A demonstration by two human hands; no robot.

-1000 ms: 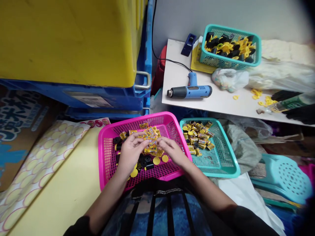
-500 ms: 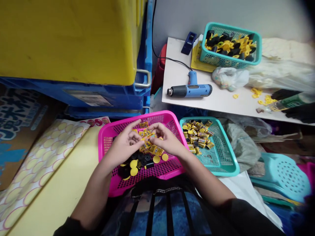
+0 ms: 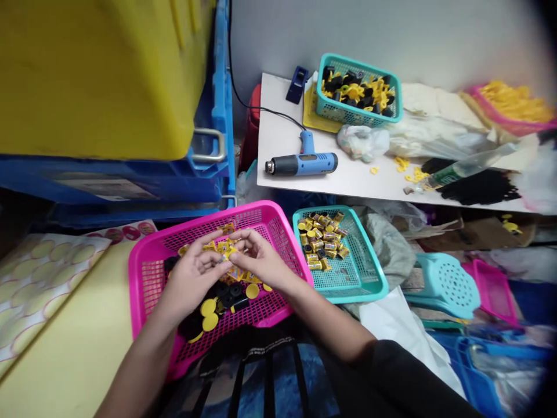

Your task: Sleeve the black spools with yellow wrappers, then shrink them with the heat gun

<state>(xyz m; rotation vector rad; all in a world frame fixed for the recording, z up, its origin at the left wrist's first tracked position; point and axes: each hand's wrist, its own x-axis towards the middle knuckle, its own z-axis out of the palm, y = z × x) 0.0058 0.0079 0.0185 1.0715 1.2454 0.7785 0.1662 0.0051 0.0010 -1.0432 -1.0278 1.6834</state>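
Head view, looking down at two bare hands over a basket:
- The left hand [image 3: 189, 278] and the right hand [image 3: 261, 261] curled inward, their fingers closed and their fingertips meeting above the middle of a pink plastic basket [image 3: 137, 278].
- A small yellow packet [image 3: 228, 252] sat pinched between the fingertips of both hands.
- More yellow packets [image 3: 243, 277] lay loose in the pink basket, just under and around the hands.
- Yellow discs [image 3: 209, 313] and black round pieces [image 3: 230, 293] lay in that basket, nearer the person than the hands.
- A teal basket [image 3: 369, 284] stood just beside the right hand, holding yellow-and-black rolls [image 3: 319, 241].
- A white table [image 3: 278, 122] beyond them bore a blue heat gun [image 3: 302, 164], a tape dispenser [image 3: 297, 84] and a second teal basket [image 3: 357, 65] of mixed black and yellow parts.
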